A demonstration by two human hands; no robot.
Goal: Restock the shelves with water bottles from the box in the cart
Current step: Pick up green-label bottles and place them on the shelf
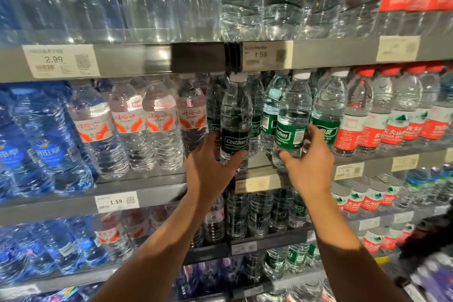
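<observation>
Placing: both hands are up at the middle shelf (137, 193), each setting a green-label bottle into the same row.
Head view, left hand (210, 169): fingers and thumb curled round the lower part of the left bottle (235, 125), which stands upright at the shelf's front edge.
Head view, right hand (310, 167): wrapped round the base of the right bottle (293, 120), thumb in front, fingers behind; the bottle leans slightly left.
Row: more bottles of this brand stand just behind and between the two held ones, so the slot looks already partly filled.
Neighbours: red-and-white-label bottles (144, 120) to the left, red-cap bottles (382, 115) to the right, blue bottles (46, 144) further left.
Price tags: a 1.59 tag (266, 55) sits on the rail above the row.
Box and cart: neither can be seen, so I cannot tell how many bottles remain.
Progress: judged mid-task; these two are not yet released, and further trips to the box seem likely.
</observation>
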